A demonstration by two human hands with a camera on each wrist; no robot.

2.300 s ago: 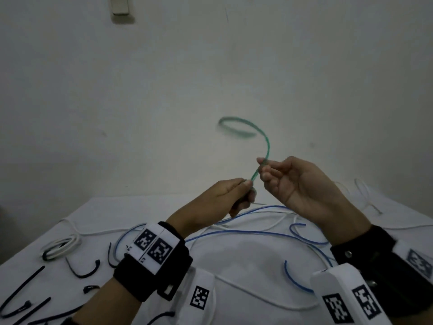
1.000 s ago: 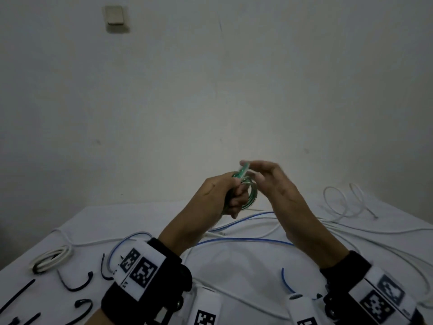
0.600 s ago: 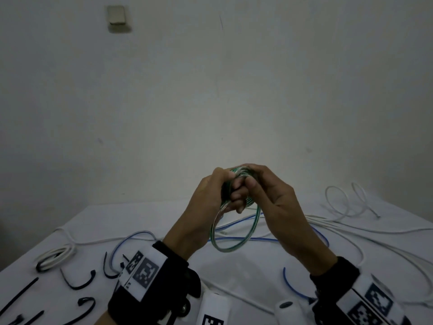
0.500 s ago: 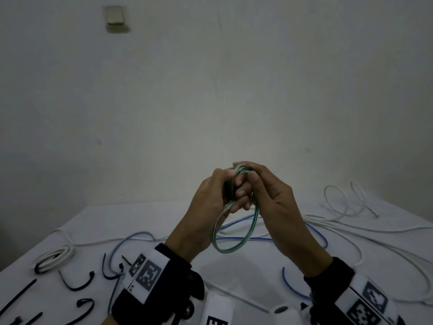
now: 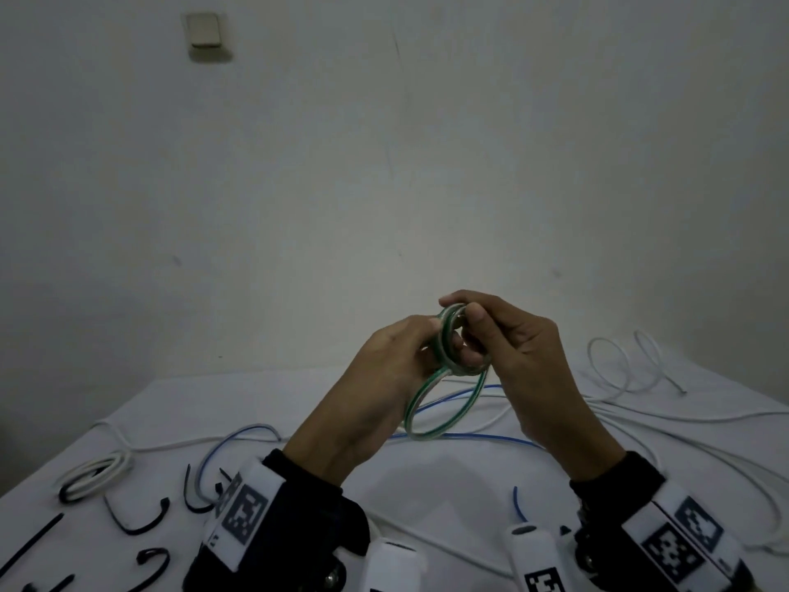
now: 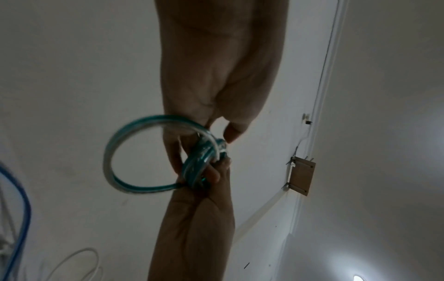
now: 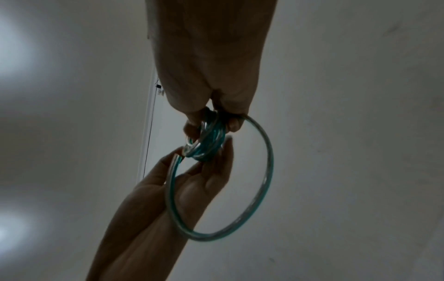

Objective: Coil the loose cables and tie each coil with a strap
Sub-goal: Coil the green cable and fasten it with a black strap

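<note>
1. A couple of seconds ago the green cable (image 5: 444,403) stood up as one long arc above the hands; now it is wound into small tight turns with one wider loop hanging below, so coiling of this cable looks almost finished.
2. The left hand (image 5: 384,378) is curled, thumb and fingers pinching the bunched turns from the left.
3. The right hand (image 5: 512,352) is curled too, its fingertips (image 7: 192,123) gripping the same bundle from the right and top; the two hands touch around it.
4. The coil hangs in the air above the middle of the table (image 5: 448,484), not resting on anything.
5. The cable is a thin, smooth, glossy green-and-whitish strand, springy enough to hold a round hoop shape.
6. Loose blue cable (image 5: 469,440) and white cable (image 5: 619,365) trail across the white table, far and right; these appear still uncoiled.
7. A white coil (image 5: 94,472) already bound lies at near left.
8. Black straps (image 5: 141,523), thin and curved, lie just beside it; one is likely needed next for the green coil.
</note>
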